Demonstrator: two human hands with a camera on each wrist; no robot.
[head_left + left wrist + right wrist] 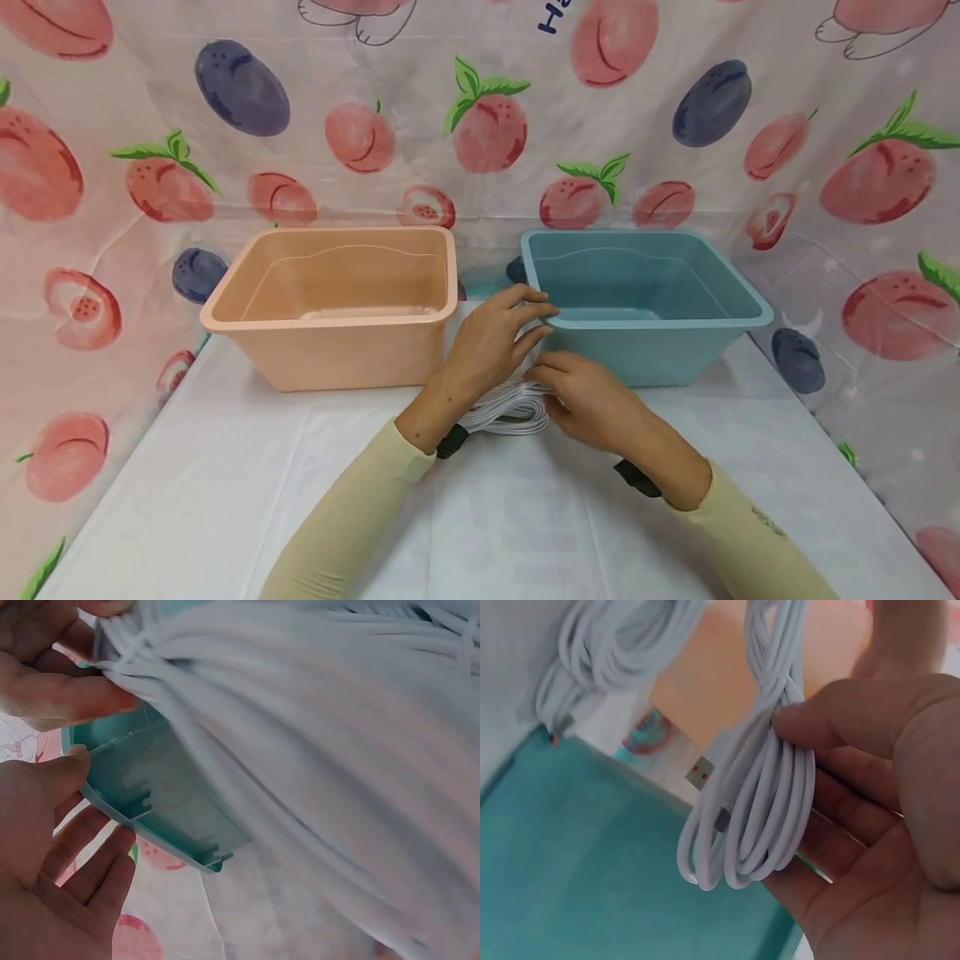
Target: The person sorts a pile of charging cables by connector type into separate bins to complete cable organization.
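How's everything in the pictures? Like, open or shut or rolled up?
White cable: coiled, bundled.
USB plug: bare, plugged into nothing.
Right hand: pinching the cable.
Blue bin: upright, open on top.
Left hand: fingers relaxed, by the blue bin.
Peach bin: upright, open on top.
White cloth: spread out, creased.
Fruit curtain: hanging.

head: even light, soft shadows on table (187, 492) | left wrist: dim, near cable (300, 757) blurred | right wrist: dim, muted
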